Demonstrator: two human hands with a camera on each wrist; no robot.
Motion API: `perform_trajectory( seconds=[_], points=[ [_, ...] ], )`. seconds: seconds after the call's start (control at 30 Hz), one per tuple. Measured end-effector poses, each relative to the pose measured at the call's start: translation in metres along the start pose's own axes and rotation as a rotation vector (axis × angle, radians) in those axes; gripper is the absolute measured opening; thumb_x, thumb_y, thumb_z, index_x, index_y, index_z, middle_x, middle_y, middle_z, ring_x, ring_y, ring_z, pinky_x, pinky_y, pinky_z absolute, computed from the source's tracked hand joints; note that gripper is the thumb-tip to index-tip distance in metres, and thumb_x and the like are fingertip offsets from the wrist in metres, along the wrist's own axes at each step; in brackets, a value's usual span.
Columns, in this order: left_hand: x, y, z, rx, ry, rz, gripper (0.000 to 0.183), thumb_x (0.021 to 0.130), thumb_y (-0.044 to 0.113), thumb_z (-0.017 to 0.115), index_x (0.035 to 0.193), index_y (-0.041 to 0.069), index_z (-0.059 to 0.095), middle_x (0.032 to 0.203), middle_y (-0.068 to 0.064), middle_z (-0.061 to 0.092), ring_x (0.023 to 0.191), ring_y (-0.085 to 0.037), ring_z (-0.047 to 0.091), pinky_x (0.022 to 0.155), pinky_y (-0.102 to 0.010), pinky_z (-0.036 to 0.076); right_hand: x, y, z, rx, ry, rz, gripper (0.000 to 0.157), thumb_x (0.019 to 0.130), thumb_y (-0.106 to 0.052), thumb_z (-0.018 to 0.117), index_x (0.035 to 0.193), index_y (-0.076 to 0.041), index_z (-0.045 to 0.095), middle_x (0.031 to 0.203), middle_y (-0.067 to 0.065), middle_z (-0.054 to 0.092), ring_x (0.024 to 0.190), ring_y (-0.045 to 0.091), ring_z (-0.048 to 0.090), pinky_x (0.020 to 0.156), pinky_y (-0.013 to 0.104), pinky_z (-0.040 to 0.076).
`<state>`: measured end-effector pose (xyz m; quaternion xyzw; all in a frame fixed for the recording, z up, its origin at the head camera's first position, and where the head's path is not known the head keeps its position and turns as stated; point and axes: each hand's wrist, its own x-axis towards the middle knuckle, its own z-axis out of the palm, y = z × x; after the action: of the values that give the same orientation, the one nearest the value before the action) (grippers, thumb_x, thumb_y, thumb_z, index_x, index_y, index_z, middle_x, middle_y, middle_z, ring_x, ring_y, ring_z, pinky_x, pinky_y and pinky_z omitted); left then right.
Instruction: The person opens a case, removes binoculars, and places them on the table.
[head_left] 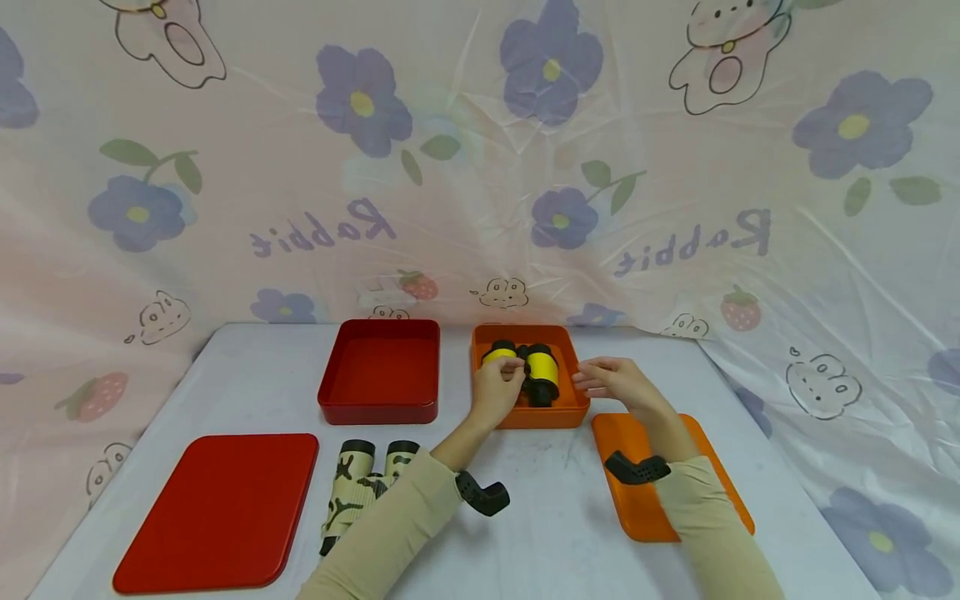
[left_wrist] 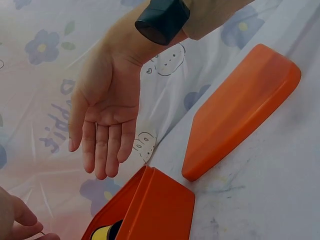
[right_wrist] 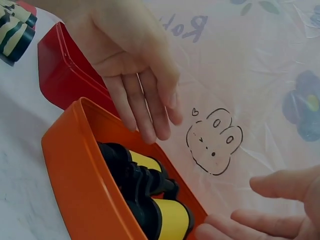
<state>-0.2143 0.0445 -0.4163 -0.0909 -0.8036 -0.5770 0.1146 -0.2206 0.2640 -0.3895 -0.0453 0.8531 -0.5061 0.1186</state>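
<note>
Black-and-yellow binoculars (head_left: 543, 373) lie in an orange box (head_left: 542, 420) at the back of the table. My left hand (head_left: 497, 390) hovers over the box's left side with loosely extended fingers; in the right wrist view, that left hand (right_wrist: 132, 60) appears apart from the binoculars (right_wrist: 172, 217). Just beyond the box's right rim is my right hand (head_left: 622, 383), its fingers extended and holding nothing. The left wrist view shows the right hand (left_wrist: 112, 95) palm toward the camera, above the orange box (left_wrist: 167, 205).
An orange lid (head_left: 630, 508) lies beneath the right forearm. Left of the orange box stands a red box (head_left: 378, 413), with a red lid (head_left: 217, 512) at front left. Camouflage-patterned binoculars (head_left: 348, 492) lie partly behind the left sleeve. A patterned curtain (head_left: 450, 192) hangs behind.
</note>
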Motion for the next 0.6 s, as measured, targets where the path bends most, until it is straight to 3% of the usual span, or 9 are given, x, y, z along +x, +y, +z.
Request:
perform_trajectory(
  seconds=[0.23, 0.37, 0.6],
  points=[
    [0.005, -0.007, 0.001, 0.003, 0.038, 0.009, 0.021, 0.089, 0.004, 0.06, 0.104, -0.008, 0.069, 0.102, -0.021, 0.073, 0.092, -0.031, 0.071, 0.081, -0.037, 0.06, 0.011, 0.0, 0.013, 0.054, 0.041, 0.011, 0.055, 0.102, -0.028, 0.047, 0.139, 0.011, 0.04, 0.134, 0.031, 0.055, 0.12, 0.037, 0.06, 0.103, 0.044, 0.05],
    [0.007, -0.01, 0.001, 0.006, 0.051, -0.008, 0.023, 0.089, 0.003, 0.06, 0.107, -0.008, 0.068, 0.107, -0.022, 0.072, 0.098, -0.033, 0.07, 0.086, -0.042, 0.058, 0.017, 0.0, 0.021, 0.097, 0.071, 0.034, 0.053, 0.102, -0.025, 0.046, 0.139, 0.012, 0.04, 0.139, 0.032, 0.05, 0.125, 0.039, 0.056, 0.108, 0.048, 0.045],
    [0.01, -0.016, 0.004, -0.004, 0.074, -0.079, 0.026, 0.09, 0.005, 0.059, 0.112, -0.006, 0.066, 0.114, -0.022, 0.069, 0.109, -0.036, 0.065, 0.096, -0.046, 0.054, 0.027, -0.002, 0.034, 0.131, 0.098, 0.106, 0.051, 0.103, -0.022, 0.043, 0.142, 0.009, 0.037, 0.145, 0.03, 0.043, 0.131, 0.039, 0.049, 0.108, 0.042, 0.046]
  ],
)
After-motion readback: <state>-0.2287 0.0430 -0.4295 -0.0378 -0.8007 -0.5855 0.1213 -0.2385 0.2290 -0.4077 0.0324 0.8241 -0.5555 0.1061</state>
